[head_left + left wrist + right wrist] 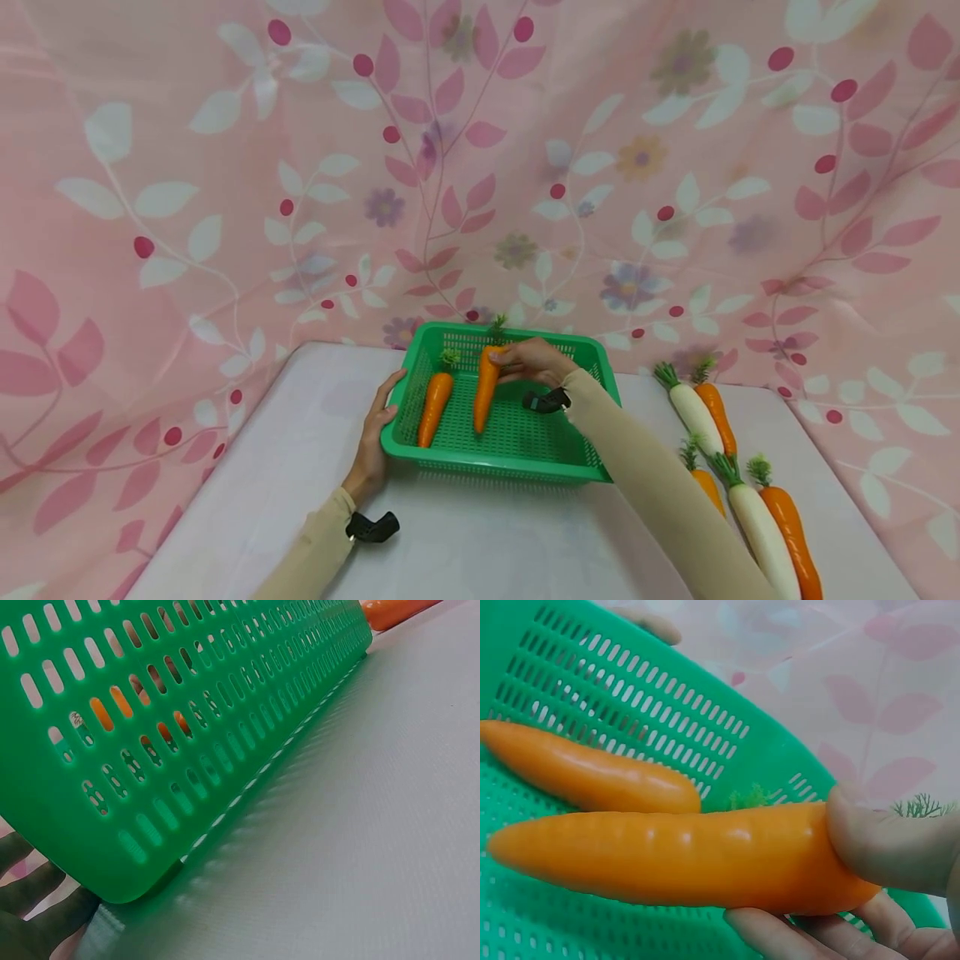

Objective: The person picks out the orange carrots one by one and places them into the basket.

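"Pink floral cloth stands behind a white surface, and on it sits a green slotted basket. What are the hands doing?"

"The right hand pinches an orange carrot near its leafy end, thumb on one side and fingers on the other. The left hand rests against the basket's left end, fingers spread along the outside."

"Where exactly is that carrot?"

"Within the basket walls, tip toward the near side, leaves toward the far rim. Whether the tip touches the slotted floor, the pictures do not settle. A second carrot lies to its left, apart from it in the head view."

"What would make for a tidy placement?"

"Probably lowering the narrow tip first, then letting the thick end down before the pinch loosens, so that the smooth body does not drop or roll. Keeping it side by side with its neighbour should leave room on the right."

"And the left hand's part?"

"Light, steady pressure seems best; a hard push could slide the basket. The leaves need clearance too, since they could catch on the far rim."

"Anything outside?"

"White radishes and more carrots lie on the right, so the right forearm is best kept from brushing them."
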### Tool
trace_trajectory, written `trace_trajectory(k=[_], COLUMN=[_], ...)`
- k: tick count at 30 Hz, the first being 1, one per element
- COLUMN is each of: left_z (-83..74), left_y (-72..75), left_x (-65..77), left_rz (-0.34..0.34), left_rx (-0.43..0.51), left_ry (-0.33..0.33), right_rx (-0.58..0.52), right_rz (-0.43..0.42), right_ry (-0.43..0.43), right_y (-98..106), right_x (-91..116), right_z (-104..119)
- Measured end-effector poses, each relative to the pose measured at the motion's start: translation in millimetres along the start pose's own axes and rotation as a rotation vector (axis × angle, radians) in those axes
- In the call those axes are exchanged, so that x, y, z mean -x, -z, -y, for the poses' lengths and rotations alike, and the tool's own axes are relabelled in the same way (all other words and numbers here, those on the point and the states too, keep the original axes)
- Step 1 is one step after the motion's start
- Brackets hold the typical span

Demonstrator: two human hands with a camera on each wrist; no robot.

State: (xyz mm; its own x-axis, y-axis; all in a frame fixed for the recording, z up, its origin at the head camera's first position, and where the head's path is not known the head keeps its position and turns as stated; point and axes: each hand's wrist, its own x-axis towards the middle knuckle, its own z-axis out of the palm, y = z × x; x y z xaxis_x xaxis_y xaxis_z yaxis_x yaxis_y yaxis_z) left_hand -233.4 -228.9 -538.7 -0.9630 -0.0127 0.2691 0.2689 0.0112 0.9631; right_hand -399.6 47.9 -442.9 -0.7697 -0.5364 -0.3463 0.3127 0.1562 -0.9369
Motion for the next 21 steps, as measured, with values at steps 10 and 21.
trace_trajectory(k=[10,21], left_z=[-1.4,-1.3], left_y=[0.1,-1.1], left_x=[1.3,0.8], left_rz=[-0.001,0.003], left_rx=[-0.004,-0.005], left_ry=[-0.004,-0.01], right_rx=[0.013,0.035], right_rz=[-0.004,0.031], right_ry=[-0.005,-0.037], right_y=[-14,-27], right_x=[-13,-22], right_z=[-8,-13])
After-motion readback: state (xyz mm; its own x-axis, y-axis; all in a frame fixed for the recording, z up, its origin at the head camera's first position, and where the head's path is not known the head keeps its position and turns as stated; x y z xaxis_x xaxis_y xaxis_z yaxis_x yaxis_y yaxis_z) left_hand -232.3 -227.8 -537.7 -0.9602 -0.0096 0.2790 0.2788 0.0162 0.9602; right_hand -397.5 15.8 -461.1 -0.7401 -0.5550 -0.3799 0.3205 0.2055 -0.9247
